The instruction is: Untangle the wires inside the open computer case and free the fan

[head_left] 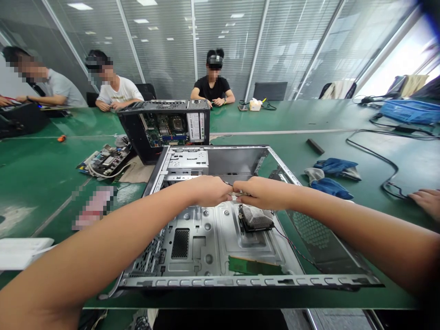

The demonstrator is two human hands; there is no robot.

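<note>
Left hand [213, 190]: fingers curled, can't tell what's pinched
Right hand [260, 192]: just beside left, likewise unclear
Heatsink [257, 217]: below right-hand grip
Green board [254, 266]: nearer person than grip
Open case [213, 281]: beneath both

Smooth, rounded bare forearms [134, 229] run to an uncovered left hand [211, 190] and right hand [263, 192], with plain black clothing [220, 321] below the table [288, 120].

You can read no text, brand or number with certainty here, since the dark print on the white label [195, 127] in the upright computer case [161, 106] and the faint print on a person's white T-shirt [122, 91] across the tabletop [292, 120] are both too small to make out.
</note>
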